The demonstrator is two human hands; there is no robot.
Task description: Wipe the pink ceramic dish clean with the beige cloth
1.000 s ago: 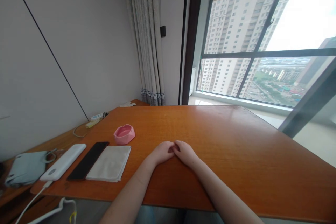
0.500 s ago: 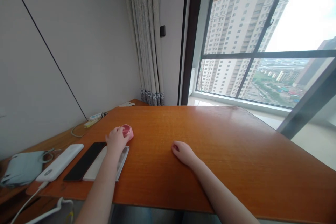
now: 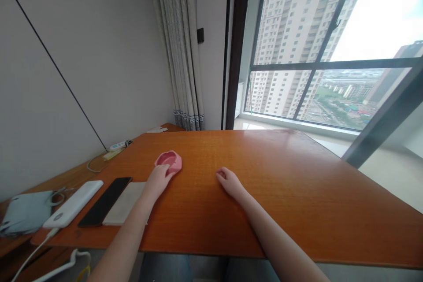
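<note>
A small pink dish point(image 3: 176, 164) with a faceted outside rests on the wooden table point(image 3: 198, 211), left of the middle. My left hand point(image 3: 160, 178) grips its near rim, fingers over the edge and inside. To the right, my right hand point(image 3: 230, 180) lies on the table with its fingers curled in, and no object shows in it. Under my left forearm is a pale flat notebook or pad point(image 3: 124, 205), partly hidden. Beside that lies a black flat slab point(image 3: 105, 202), perhaps a phone.
A white power bank point(image 3: 73, 203) with a cable is at the left edge, next to a grey-blue pouch point(image 3: 28, 212). Farther back along the wall lies a white power strip point(image 3: 118, 146). A curtain point(image 3: 180, 53) and a large window stand beyond the table.
My left hand has moved right with the pink dish, which now shows more of its inside. My right hand stays curled in about the same place. The view has shifted slightly.
</note>
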